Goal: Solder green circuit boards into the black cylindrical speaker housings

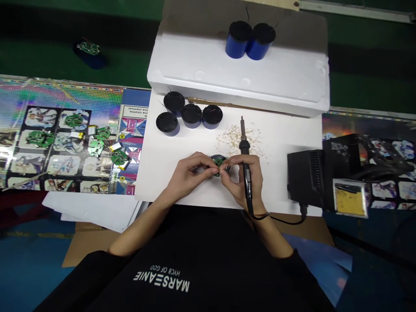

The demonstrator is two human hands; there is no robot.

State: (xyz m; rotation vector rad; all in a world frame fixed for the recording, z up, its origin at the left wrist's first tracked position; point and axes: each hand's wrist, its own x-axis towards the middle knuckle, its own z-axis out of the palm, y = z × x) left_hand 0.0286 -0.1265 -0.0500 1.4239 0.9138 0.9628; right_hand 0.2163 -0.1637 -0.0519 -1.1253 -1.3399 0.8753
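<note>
My left hand (194, 173) is closed in a pinch at a small round green circuit board (217, 159), which sits in a dark round housing on the white work surface. What its fingertips grip is too small to make out. Across the board, the thumb and index finger of my right hand (246, 177) pinch at the same spot, almost touching the left fingertips. A black soldering iron (246, 149) is tucked in the right hand, its metal tip pointing up and away from the board. My fingers cover part of the board and housing.
Several dark blue cylinders with black tops (191, 115) stand behind my hands; two more (238, 40) are on a white foam block (240, 80). Yellowish specks (243, 136) litter the surface. At right is a black soldering station (305, 175) with a yellow sponge (350, 200); green boards (40, 137) lie left.
</note>
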